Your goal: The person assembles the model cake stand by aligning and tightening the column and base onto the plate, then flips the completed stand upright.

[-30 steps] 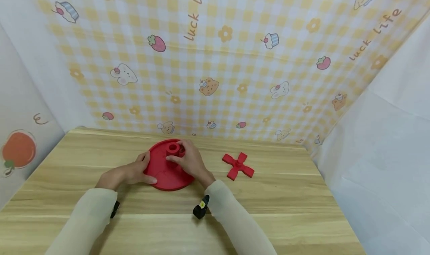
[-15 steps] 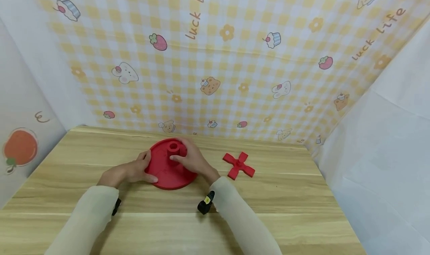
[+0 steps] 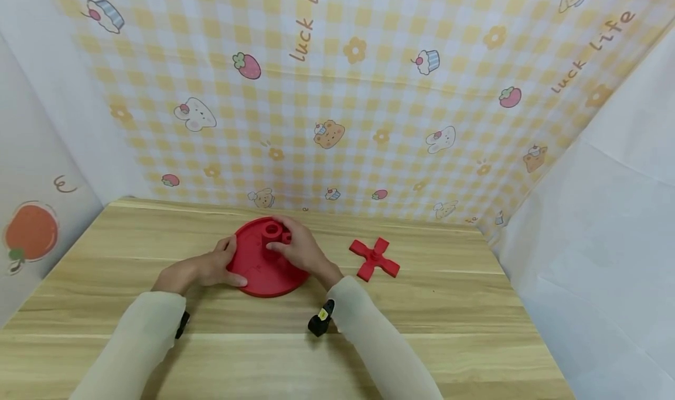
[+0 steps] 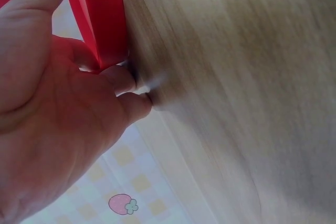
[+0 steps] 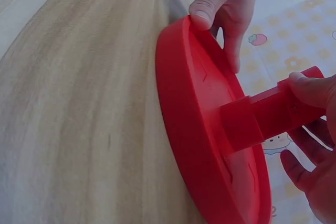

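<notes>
Red disc (image 3: 263, 281) with a raised rim, lying on the wood-grain tabletop (image 3: 448, 330), looks flat in the head view. Red tube (image 3: 271, 245) upright near its middle, hollow at the top. Left hand (image 3: 213, 268) grips the disc's left edge: thumb over the rim, other fingers round the outside, two fingertips down by the wood in the left wrist view. Right hand (image 3: 303, 252) pinches the tube near its top, thumb on one side, fingers on the other, the lower fingers loosely bent in the right wrist view. Small red stub (image 3: 287, 236) shows beside the tube; can't tell whether it's part of it. Red four-armed cross (image 3: 375, 259) lies apart, to the right, touched by neither hand.

Risks, all judgement. Main one: the tube leaning. Grip is high, so a sideways push would have leverage at the base and could tip the tube or wedge it crooked. Whether it's fully seated can't be told; if it's only resting there, letting go early could topple it. Twisting or pressing hard might spin or slide the disc, since the left hand braces one edge only and the far rim has nothing against it. Pressing off-centre could rock the disc up at that far side. Left fingertips low by the rim might get pinched against the wood. Cross is near the right forearm; a wide elbow swing could knock it.
</notes>
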A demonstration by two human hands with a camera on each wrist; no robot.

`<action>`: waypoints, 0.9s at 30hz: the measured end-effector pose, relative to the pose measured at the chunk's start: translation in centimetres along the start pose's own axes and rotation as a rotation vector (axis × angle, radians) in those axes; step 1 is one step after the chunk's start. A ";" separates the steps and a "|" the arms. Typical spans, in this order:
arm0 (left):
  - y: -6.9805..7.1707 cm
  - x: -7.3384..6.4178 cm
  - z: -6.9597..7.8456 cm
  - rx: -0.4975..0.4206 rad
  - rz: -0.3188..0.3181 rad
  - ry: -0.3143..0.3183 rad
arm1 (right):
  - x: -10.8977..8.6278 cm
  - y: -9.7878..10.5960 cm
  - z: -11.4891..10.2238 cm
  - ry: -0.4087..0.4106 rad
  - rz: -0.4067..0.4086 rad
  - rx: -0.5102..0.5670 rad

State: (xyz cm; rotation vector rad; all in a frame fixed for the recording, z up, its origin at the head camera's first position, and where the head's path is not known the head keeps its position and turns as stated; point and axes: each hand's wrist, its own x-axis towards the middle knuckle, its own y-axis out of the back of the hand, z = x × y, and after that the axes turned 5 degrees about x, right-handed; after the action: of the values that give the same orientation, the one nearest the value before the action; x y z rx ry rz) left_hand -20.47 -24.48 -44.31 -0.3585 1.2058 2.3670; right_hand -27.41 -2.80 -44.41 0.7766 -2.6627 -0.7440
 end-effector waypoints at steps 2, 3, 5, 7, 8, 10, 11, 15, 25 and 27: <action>0.0 0.1 0.0 0.003 0.000 -0.002 | 0.0 -0.2 0.1 0.010 0.020 -0.007; 0.0 0.1 0.0 0.005 -0.001 -0.003 | 0.0 -0.2 0.2 0.015 0.031 -0.008; 0.0 0.1 0.0 0.012 0.000 -0.010 | 0.0 -0.4 0.3 0.022 0.051 -0.007; 0.1 0.0 0.1 0.022 0.001 -0.015 | -0.1 -0.5 0.3 0.023 0.071 -0.006; 0.1 0.0 0.1 0.024 0.001 -0.016 | -0.1 -0.6 0.3 0.021 0.083 -0.008; 0.1 -0.1 0.2 0.027 0.001 -0.016 | -0.1 -0.8 0.2 0.015 0.107 -0.018; 0.2 -0.1 0.2 0.027 0.000 -0.014 | -0.1 -1.0 0.2 0.011 0.119 -0.023; 0.2 -0.1 0.2 0.027 -0.001 -0.012 | -0.1 -1.4 0.2 0.009 0.165 -0.047; 0.2 0.0 0.0 0.022 0.001 -0.021 | 0.1 -1.2 0.3 -0.016 0.121 -0.089; 0.1 0.0 0.0 0.023 0.000 -0.023 | 0.1 -1.1 0.3 -0.024 0.102 -0.085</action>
State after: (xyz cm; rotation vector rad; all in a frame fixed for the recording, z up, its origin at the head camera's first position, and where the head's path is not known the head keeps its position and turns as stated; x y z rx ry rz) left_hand -20.56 -24.52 -44.19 -0.3236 1.2213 2.3493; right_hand -27.12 -3.54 -45.27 0.6086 -2.6493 -0.8386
